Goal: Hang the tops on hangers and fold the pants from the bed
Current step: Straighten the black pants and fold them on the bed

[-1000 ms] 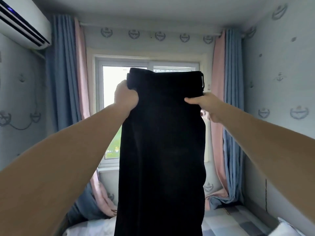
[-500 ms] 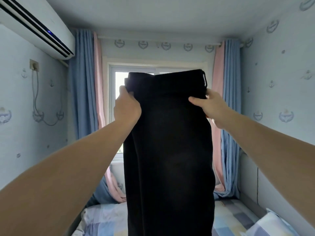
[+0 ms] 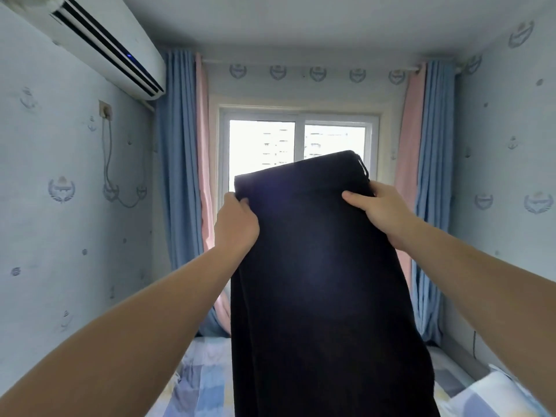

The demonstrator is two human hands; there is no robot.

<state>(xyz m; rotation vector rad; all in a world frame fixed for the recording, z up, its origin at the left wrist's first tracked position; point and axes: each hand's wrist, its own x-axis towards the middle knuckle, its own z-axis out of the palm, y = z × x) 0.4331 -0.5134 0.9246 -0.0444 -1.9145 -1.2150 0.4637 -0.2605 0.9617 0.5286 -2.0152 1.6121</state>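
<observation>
Black pants (image 3: 316,281) hang in front of me, held up by the waistband with the legs dropping out of the bottom of the frame. My left hand (image 3: 236,224) grips the left end of the waistband. My right hand (image 3: 380,210) pinches the right end, thumb on the near side, a little higher than the left. The waistband tilts, its right corner raised. The legs lie together as one dark panel. No tops or hangers are in view.
The bed (image 3: 201,377) with a pastel checked sheet lies below the pants. A pillow (image 3: 493,395) sits at the lower right. Ahead are a window (image 3: 296,139) and blue and pink curtains (image 3: 180,164). An air conditioner (image 3: 99,46) hangs on the left wall.
The pants and both hands have dropped lower in view and the camera has tilted up and back. The waistband now slants, right side higher. More of the window shows above it.
</observation>
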